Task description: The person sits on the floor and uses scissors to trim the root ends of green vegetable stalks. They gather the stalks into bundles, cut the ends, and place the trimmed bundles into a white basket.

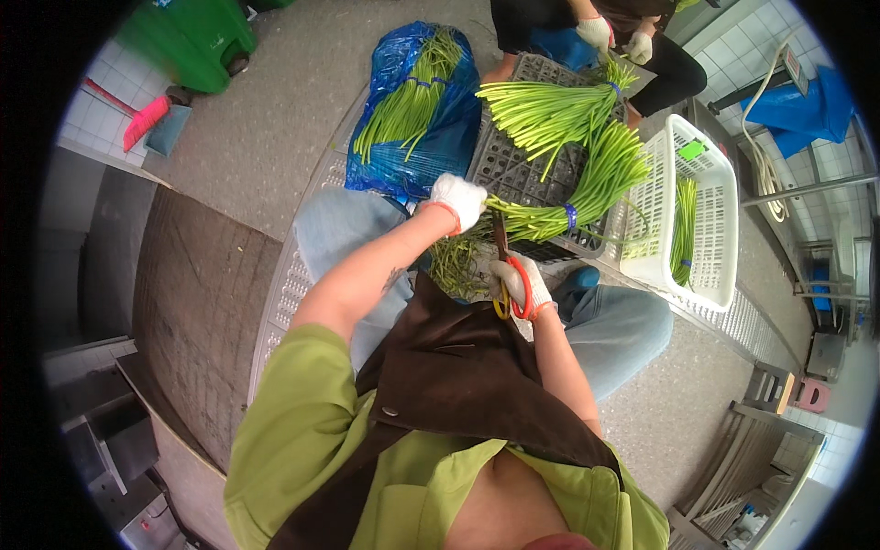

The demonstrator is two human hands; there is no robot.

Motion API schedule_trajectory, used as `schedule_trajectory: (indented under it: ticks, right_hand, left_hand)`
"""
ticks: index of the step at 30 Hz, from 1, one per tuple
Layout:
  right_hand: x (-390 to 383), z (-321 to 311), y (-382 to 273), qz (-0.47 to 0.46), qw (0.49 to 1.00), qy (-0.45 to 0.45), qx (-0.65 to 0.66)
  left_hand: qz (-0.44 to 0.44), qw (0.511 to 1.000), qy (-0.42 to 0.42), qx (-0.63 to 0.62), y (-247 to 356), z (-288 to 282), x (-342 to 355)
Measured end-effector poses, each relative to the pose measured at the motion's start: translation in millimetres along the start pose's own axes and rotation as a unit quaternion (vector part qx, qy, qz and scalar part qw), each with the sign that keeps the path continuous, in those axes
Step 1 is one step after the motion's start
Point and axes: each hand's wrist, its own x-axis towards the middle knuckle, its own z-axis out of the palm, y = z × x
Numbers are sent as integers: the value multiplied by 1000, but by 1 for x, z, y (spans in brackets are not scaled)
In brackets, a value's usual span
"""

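My left hand [460,202], in a white knit glove, is closed on the thin ends of a bundle of garlic scapes [600,183]. A blue band [570,216] ties that bundle, which lies on an upturned dark plastic crate [513,170]. My right hand [521,284], also gloved, grips scissors [500,240] with red and yellow handles. Their dark blades point up beside the thin ends, close to my left hand; whether they touch the stalks I cannot tell. A second banded bundle [550,112] rests farther back on the crate. Green trimmings [456,266] lie below, between my knees.
Another scape bundle [412,101] lies on a blue plastic bag [367,160] at the left. A white basket [674,266] at the right holds more scapes [683,229]. Across the crate sits a person with gloved hands [598,33]. A green bin [188,41] stands far left.
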Motion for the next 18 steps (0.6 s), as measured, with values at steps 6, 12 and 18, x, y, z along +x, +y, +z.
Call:
schedule_trajectory:
  ticks: [6,12,18]
  right_hand:
    - [7,-2,12,-17,1000,-2,-24]
    - [-3,-1,7,-25,999,-8,-37]
    - [8,-2,15,-12,1000,13,-18]
  left_hand:
    - [-71,970,-143,-184,15,-14,-22]
    - [-97,961,-112,-233,7,-5,-23]
    - [-71,953,-129,-266,22,0,-38]
